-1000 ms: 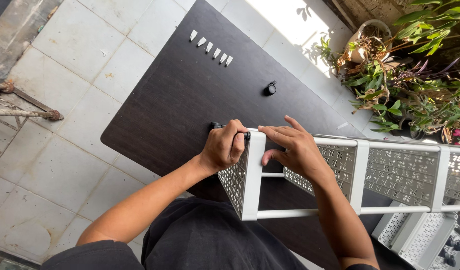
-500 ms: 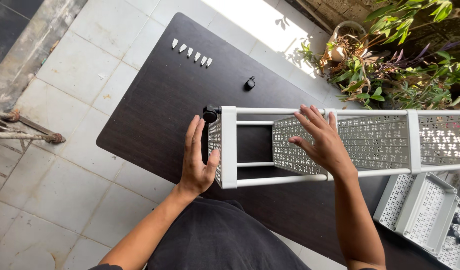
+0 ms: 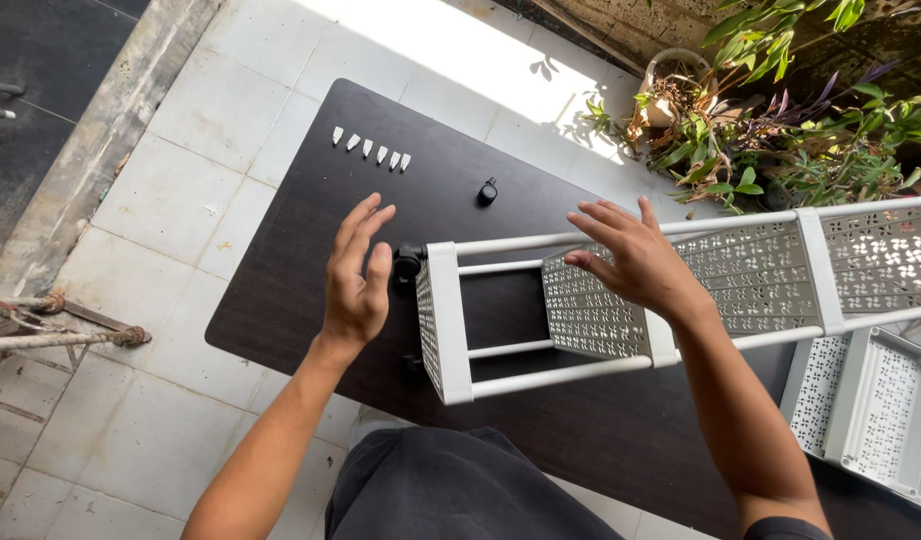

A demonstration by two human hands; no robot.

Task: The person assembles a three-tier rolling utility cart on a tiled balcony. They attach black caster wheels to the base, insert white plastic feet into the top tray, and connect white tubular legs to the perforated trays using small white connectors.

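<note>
The white rack [image 3: 680,290] lies on its side across the dark worktop [image 3: 280,260], a black caster [image 3: 408,263] at its near end. My left hand [image 3: 355,280] hovers beside that caster, fingers spread; my right hand [image 3: 630,260] rests open on the perforated panel. I judge I'm fitting casters; a spare caster [image 3: 488,191] needs picking up next.

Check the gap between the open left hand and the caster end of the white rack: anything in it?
Nothing visible. The left hand is open beside the white rack, its thumb near the black caster; only bare dark board lies between them.
</note>
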